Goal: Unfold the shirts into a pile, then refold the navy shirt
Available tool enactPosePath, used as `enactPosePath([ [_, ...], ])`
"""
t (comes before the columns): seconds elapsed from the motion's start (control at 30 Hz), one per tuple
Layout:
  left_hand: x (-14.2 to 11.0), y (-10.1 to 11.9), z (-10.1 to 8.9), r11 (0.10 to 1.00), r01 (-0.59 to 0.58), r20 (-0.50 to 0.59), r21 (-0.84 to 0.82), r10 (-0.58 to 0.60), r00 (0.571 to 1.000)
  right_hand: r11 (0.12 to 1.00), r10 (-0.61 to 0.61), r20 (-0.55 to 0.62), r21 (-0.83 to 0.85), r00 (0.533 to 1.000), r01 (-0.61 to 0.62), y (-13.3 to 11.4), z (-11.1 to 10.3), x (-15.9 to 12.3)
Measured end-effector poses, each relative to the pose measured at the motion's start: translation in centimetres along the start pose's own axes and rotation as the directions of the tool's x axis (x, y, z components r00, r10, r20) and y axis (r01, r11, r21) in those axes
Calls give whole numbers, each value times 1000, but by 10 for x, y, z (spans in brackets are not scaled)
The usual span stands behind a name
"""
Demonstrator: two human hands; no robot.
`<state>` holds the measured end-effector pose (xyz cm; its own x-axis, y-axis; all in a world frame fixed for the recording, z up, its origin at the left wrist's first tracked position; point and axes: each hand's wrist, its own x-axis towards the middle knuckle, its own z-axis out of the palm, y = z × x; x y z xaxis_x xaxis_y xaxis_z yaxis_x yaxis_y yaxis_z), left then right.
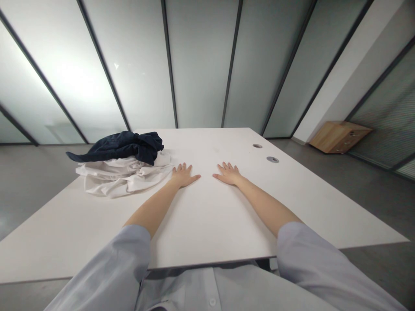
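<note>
My left hand [183, 175] lies flat on the white table [207, 220], fingers spread, with nothing in it. Just to its left is a rumpled white cloth or garment [119, 179], whose right edge comes close to the fingers. On top of that white fabric rests a crumpled dark navy garment [125, 147]. Palm down and fingers apart, my right hand [228, 174] is pressed on the tabletop a short way to the right of the left one. It holds nothing either.
Two round cable holes, a farther one [257, 146] and a nearer one [272, 160], sit in the tabletop at the right. A wooden cabinet [339, 136] stands on the floor beyond. Frosted glass panels [201, 65] line the back.
</note>
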<state>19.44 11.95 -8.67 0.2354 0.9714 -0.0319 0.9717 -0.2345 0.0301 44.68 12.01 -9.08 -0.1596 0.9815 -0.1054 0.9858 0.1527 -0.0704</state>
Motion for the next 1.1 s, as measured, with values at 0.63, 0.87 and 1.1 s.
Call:
enactPosePath([
  [0.63, -1, 1, -1, 1000, 9, 4, 0, -9, 1000, 1000, -1, -10, -13, 1000, 1, -1, 0, -1],
  [0.87, 0, 0, 0, 1000, 11, 3, -2, -11, 1000, 1000, -3, -16, -16, 1000, 3, 0, 2, 0],
  [1.1, -2, 1, -1, 1000, 5, 4, -4, -5, 1000, 1000, -2, -12, -6, 1000, 2, 1, 3, 1],
])
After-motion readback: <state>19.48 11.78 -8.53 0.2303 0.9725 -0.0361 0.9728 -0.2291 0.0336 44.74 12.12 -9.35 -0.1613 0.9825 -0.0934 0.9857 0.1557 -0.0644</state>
